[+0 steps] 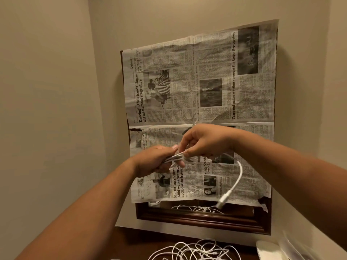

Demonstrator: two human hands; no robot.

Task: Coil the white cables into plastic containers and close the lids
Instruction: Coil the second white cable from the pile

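On the left we see the left hand (157, 162) raised in front of the wall, its fingers curled tight around a small bundle of folded loops of a white cable (177, 156); the strands poke out between thumb and forefinger. Just to its right the right hand (204, 141) meets it, thumb and forefinger pinched on the same cable where it leaves the bundle, the other fingers loosely bent. From that pinch the free end of the cable arcs out to the right and hangs down, ending in a thicker white connector (223, 200) that dangles in front of the lower edge of a newspaper sheet (206, 76) covering a dark wooden frame (202, 220). Below, on the dark tabletop (135, 243), lies a loose tangle of more white cables (195, 250). At the bottom right corner we make out a clear plastic container (293, 248) beside something pale and rounded; it is too blurred to tell what it holds.
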